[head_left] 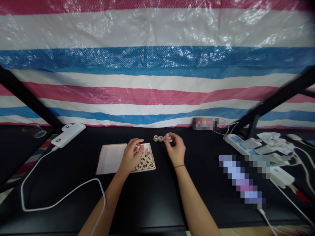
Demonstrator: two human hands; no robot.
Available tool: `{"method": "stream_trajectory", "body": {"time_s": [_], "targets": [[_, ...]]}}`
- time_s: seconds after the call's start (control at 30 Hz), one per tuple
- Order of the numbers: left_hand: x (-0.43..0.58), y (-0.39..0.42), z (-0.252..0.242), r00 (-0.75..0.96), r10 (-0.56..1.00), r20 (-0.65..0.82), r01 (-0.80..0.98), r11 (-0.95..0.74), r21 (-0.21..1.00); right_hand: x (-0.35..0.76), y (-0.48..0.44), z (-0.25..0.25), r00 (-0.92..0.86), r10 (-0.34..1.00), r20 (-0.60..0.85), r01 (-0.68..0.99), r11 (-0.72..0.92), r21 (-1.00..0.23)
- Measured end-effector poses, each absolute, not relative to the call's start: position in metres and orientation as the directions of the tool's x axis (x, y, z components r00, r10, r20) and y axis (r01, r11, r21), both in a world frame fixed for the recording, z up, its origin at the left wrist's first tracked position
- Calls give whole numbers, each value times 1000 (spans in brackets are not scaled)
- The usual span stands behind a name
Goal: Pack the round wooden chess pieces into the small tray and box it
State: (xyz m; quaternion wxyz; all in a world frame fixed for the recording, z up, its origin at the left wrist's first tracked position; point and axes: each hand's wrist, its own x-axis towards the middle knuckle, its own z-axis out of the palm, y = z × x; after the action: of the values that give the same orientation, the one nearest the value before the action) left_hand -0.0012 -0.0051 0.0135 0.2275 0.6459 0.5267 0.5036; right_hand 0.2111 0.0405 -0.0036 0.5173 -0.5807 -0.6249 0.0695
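Observation:
A shallow white box [110,159] lies on the black table [152,196], with several round wooden Chinese chess pieces [145,162] gathered in its right part. My left hand [131,157] is curled over those pieces, fingers bent as if pinching one; what it grips is hidden. My right hand [175,149] is pinched on a chess piece [167,137] just beyond the box's far right corner. Two more pieces [158,138] sit in a row on the table right beside it.
A white power bank [69,133] with a looping white cable [61,196] lies at the left. Power strips and chargers [261,149] crowd the right side. A striped plastic tarp [157,65] hangs behind the table; black frame bars [278,98] slant at both sides.

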Motion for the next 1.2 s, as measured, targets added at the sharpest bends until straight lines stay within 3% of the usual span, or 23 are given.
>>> {"method": "stream_trajectory", "body": {"time_s": [0.1,0.37,0.53,0.67,0.77,0.87,1.0,1.2], "targets": [[-6,-5,16,-37,908,417,531,-335,778,239,57,-20,306,834,459,711,121,-693],[-10,-3,15,30,897,440,652,-351,672,241,65,-35,205,916,344,787,54,-615],[-17,0,14,39,884,465,698,-358,621,236,61,-26,205,907,367,792,67,-607],[-36,4,14,-16,889,457,761,-286,583,220,51,-11,219,801,558,770,209,-602],[-48,4,15,-12,941,337,836,-175,520,197,39,-2,10,782,623,703,437,-561],[-50,2,18,14,979,206,903,-101,419,175,26,3,-215,779,590,587,586,-559],[-41,-3,20,25,992,123,938,-66,339,164,17,4,-379,783,494,495,622,-607],[-32,-6,20,54,993,101,937,-85,340,170,20,3,-349,808,474,435,588,-682]]}}
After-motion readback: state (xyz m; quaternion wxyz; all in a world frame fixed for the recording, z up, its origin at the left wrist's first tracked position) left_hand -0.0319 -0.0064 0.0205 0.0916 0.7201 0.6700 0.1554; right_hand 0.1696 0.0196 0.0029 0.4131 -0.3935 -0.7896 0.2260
